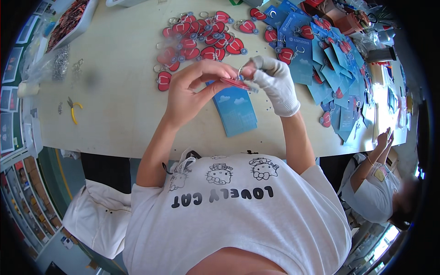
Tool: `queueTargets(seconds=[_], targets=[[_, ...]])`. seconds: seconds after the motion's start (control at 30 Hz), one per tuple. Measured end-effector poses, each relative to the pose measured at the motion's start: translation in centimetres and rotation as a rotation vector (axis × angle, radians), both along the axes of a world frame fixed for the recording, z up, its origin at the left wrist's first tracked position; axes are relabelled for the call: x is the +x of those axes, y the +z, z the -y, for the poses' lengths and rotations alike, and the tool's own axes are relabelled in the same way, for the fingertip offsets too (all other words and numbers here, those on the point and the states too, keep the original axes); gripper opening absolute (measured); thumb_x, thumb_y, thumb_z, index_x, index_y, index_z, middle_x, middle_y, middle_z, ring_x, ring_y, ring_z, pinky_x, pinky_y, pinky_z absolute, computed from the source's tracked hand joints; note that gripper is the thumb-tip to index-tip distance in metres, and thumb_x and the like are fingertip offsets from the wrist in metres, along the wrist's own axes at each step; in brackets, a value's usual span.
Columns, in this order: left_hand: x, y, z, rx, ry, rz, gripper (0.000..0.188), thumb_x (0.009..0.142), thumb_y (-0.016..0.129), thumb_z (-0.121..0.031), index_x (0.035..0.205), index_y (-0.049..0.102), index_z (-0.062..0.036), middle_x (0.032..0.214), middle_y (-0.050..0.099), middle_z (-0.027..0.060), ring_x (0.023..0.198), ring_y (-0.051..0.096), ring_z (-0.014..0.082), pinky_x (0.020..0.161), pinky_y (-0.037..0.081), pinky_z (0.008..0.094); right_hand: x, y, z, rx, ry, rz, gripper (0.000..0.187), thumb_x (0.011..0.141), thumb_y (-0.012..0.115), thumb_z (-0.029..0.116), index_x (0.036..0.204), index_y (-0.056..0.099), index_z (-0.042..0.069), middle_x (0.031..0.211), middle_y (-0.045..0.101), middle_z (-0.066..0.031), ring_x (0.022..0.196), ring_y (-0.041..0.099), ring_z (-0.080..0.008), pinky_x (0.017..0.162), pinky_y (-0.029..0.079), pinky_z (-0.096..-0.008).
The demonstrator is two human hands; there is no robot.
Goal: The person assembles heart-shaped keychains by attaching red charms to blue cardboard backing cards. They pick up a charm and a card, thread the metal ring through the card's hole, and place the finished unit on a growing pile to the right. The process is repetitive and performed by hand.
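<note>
Above the middle of the table, both hands work on one red keychain (236, 83) with a metal ring. My bare left hand (195, 85) pinches its red tag between thumb and fingers. My right hand (276, 85), in a white glove with bare fingertips, grips the keychain's ring (240, 71). Right below the hands lies a small stack of blue cards (236, 114) with a cloud print. Just beyond the hands spreads a pile of red keychains (213, 36) with rings and small blue tags.
To the right lies a heap of blue cards (330, 68) with red keychains on them. Yellow-handled pliers (74, 111) and loose metal rings (61, 62) lie at the left. A white bin (85, 20) stands at the far left. Another person (378, 183) sits at the right.
</note>
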State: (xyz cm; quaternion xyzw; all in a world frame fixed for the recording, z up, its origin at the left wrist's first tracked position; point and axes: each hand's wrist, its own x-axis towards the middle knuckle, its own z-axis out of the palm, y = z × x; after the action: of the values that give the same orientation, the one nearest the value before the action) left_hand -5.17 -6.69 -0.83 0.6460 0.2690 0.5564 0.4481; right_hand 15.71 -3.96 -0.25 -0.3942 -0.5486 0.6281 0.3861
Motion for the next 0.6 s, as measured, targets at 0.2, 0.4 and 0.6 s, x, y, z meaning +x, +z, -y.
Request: queueTargets(seconds=[0.2, 0.4, 0.6], targets=[[0.7, -5.4, 1.2, 0.07, 0.643, -0.88, 0.059, 0.073, 0.078, -0.032, 0.117, 0.053, -0.0035, 0.103, 0.052, 0.0132, 0.099, 0.049, 0.0294, 0.084, 0.042, 0.0413, 1.6, -0.4, 0.6, 0.243, -0.134, -0.193, 0.021, 0.09, 0.06, 0.023, 0.091, 0.057, 0.002, 0.088, 0.063, -0.0052, 0.082, 0.055, -0.0105, 0.077, 0.045, -0.0273], [2.3, -5.8, 2.5, -0.113, 0.619, -0.997, 0.056, 0.064, 0.081, -0.035, 0.105, 0.055, -0.0067, 0.1, 0.052, 0.009, 0.094, 0.048, 0.0278, 0.085, 0.037, 0.0418, 3.5, -0.9, 0.9, -0.034, -0.16, -0.14, 0.023, 0.093, 0.053, 0.025, 0.101, 0.051, 0.003, 0.084, 0.059, -0.0043, 0.062, 0.053, -0.0073, 0.055, 0.048, -0.0234], [-0.1, -6.6, 0.6, -0.138, 0.516, -0.709, 0.032, 0.069, 0.079, -0.015, 0.089, 0.056, -0.0042, 0.081, 0.057, 0.0037, 0.08, 0.053, 0.0194, 0.074, 0.042, 0.0315, 1.9, -1.9, 1.9, -0.214, -0.061, 0.166, 0.012, 0.09, 0.052, 0.009, 0.091, 0.058, -0.001, 0.074, 0.061, -0.0021, 0.058, 0.053, -0.0048, 0.05, 0.044, -0.0198]])
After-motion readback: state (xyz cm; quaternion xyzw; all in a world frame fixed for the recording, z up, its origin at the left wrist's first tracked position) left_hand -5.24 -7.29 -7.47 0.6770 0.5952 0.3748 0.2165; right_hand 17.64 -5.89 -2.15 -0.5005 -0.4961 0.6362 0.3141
